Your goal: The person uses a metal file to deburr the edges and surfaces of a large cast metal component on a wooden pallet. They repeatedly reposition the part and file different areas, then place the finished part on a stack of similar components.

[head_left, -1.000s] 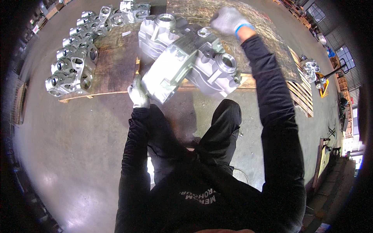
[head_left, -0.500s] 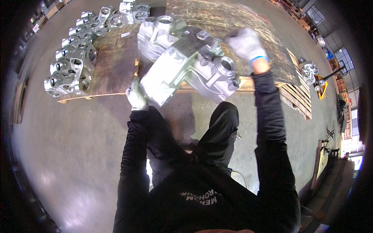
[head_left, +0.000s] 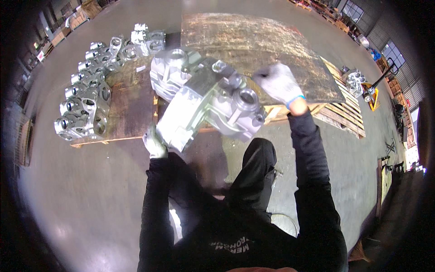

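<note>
A large silver metal casting (head_left: pixel 183 118) with round bores and ribs is tilted in front of my knees, at the near edge of the wooden boards. My left hand (head_left: pixel 154 143), in a pale glove, grips its lower left edge, with part of the fingers hidden behind it. My right hand (head_left: pixel 280 85), gloved too and slightly blurred, is closed just right of the casting's upper side. A thin, dark, rod-like tool seems to run from this fist toward the casting; its kind is too blurred to tell.
Several silver castings (head_left: pixel 84 111) stand in rows on the left of the boards (head_left: pixel 129 102). A rough wooden sheet (head_left: pixel 253 38) covers the right part, above a slatted pallet (head_left: pixel 342 115). Farther right are more metal parts (head_left: pixel 355 82) and a yellow pallet jack (head_left: pixel 374 99).
The whole scene sits lower in the picture, as my view has tilted up. My right hand has shifted slightly and stays closed near the casting. My left hand keeps its hold.
</note>
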Available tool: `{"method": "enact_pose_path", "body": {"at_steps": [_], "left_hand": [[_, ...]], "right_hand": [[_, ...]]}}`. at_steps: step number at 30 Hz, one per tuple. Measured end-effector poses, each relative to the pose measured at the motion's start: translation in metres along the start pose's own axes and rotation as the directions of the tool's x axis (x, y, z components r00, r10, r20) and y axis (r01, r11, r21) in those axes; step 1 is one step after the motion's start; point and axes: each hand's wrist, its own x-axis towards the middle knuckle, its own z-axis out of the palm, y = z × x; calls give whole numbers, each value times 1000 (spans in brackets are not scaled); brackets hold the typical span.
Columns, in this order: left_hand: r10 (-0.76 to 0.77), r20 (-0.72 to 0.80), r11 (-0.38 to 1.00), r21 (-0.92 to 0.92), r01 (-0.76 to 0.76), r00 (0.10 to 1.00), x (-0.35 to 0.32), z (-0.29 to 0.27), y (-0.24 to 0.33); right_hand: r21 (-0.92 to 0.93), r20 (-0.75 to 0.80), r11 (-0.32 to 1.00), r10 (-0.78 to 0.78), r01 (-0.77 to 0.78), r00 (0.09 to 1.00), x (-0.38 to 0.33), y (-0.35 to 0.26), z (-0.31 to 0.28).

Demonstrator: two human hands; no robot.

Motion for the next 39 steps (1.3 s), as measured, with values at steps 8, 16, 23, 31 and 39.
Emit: {"method": "enact_pose_path", "body": {"at_steps": [8, 16, 23, 31, 39], "left_hand": [[-118, -5, 938, -329, 110, 993, 2, 2, 0], [-277, 71, 778, -569, 267, 958, -9, 15, 36], [-234, 103, 799, -547, 252, 967, -3, 8, 23], [-237, 193, 793, -527, 304, 952, -9, 16, 41], [-188, 137, 954, -209, 214, 973, -11, 10, 43]], "right_hand": [[101, 84, 995, -33, 25, 996, 1, 12, -10], [54, 117, 999, -14, 8, 993, -20, 3, -23], [72, 130, 988, 126, -136, 983, -36, 23, -22], [510, -15, 826, 286, -239, 958, -62, 49, 32], [412, -44, 893, 218, -181, 975, -60, 57, 30]]}}
